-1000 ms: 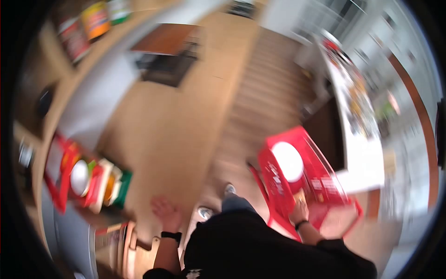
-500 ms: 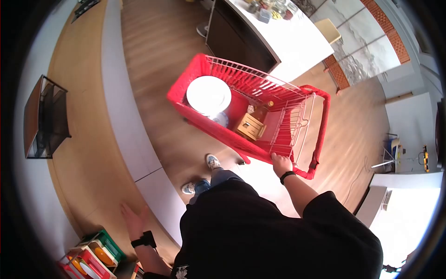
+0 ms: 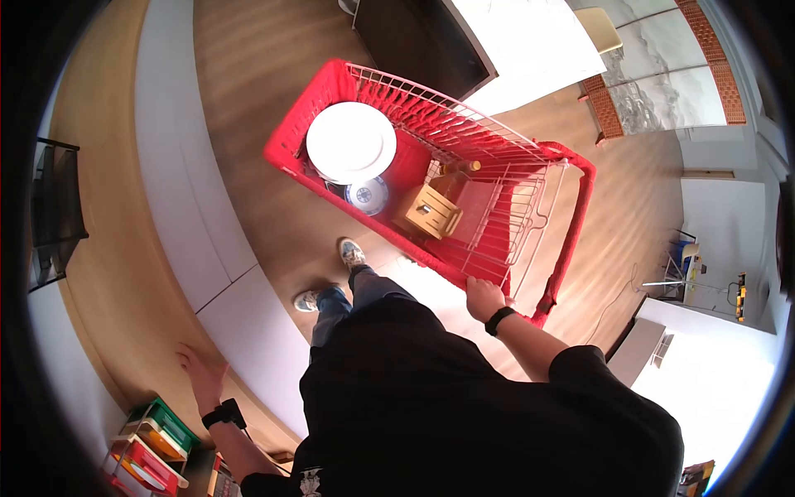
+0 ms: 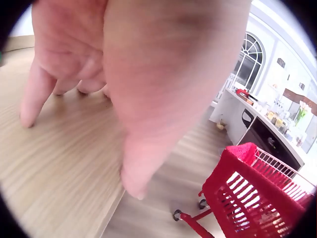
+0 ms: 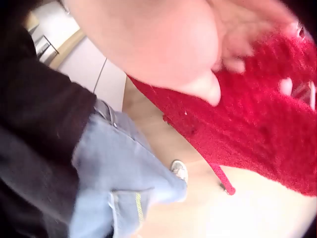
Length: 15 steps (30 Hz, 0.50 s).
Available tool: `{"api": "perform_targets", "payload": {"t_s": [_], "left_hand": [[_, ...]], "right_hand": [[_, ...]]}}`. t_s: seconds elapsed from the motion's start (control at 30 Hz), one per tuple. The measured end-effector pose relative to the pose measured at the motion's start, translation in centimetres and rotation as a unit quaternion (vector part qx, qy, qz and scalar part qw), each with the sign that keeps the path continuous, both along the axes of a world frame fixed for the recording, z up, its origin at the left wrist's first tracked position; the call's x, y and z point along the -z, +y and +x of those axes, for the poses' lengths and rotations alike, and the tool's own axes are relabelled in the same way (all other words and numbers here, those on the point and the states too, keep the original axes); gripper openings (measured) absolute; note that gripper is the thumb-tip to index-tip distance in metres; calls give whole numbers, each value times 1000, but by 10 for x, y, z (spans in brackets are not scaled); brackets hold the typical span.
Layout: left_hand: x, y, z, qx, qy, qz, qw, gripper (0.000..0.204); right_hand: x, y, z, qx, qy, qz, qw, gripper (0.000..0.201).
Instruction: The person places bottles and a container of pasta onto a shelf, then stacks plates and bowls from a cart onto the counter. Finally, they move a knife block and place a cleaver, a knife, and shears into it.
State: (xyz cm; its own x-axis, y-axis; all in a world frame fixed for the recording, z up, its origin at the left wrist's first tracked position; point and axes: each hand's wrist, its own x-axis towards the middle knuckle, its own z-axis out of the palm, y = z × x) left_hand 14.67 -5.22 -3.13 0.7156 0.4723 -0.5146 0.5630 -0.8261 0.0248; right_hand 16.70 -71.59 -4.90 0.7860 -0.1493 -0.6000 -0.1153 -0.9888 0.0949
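My right hand (image 3: pixel 486 300) grips the near side rim of a red-lined shopping cart (image 3: pixel 290 149) by its handle end. In the right wrist view, the thumb (image 5: pixel 210 89) lies on the plush red lining and other fingertips show further along. Inside the cart are white plates (image 3: pixel 352 141), a blue-and-white dish (image 3: pixel 367 195), a slatted wooden holder (image 3: pixel 435 211) and a bottle (image 3: pixel 460 166). My left hand (image 3: pixel 203 377) is spread over a long wooden ledge (image 3: pixel 124 273). Its fingertips rest at the wood in the left wrist view, with the thumb near the edge.
Colourful boxed items (image 3: pixel 153 451) stand on the ledge behind the left hand. A black-framed stand (image 3: pixel 58 207) sits further along it. Beyond the cart is a white counter (image 3: pixel 534 50). Wooden floor (image 3: pixel 240 108) runs between ledge and counter.
The view has swung round, and the ledge and left hand now show further left. The right hand, earlier reaching at the cart, holds its side rim. The dish and holder show more fully.
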Motion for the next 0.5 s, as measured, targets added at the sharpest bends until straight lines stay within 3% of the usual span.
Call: {"api": "perform_targets", "payload": {"t_s": [0.07, 0.1, 0.17, 0.23, 0.27, 0.33, 0.47, 0.5], "left_hand": [[1, 1, 5, -11, 0, -9, 1000, 124], [2, 3, 9, -21, -4, -20, 1000, 124], [7, 11, 11, -18, -8, -25, 1000, 123], [11, 20, 6, -17, -8, -30, 999, 123], [12, 25, 5, -13, -22, -39, 999, 123], [8, 23, 7, -12, -34, -45, 998, 122], [7, 27, 9, -29, -21, -56, 998, 119], [11, 30, 9, -16, -25, -52, 998, 118]], "right_hand": [[-12, -1, 37, -5, 131, 32, 991, 36], [-16, -1, 64, 43, 108, 74, 990, 50], [-15, 1, 120, 88, -29, 122, 988, 47], [82, -50, 150, 8, -99, 153, 983, 42], [105, -59, 166, 7, -96, 154, 983, 42], [143, -66, 188, 236, -9, 57, 970, 39], [210, -84, 167, 241, 98, 29, 965, 43], [229, -87, 157, 182, 119, -1, 976, 45]]}}
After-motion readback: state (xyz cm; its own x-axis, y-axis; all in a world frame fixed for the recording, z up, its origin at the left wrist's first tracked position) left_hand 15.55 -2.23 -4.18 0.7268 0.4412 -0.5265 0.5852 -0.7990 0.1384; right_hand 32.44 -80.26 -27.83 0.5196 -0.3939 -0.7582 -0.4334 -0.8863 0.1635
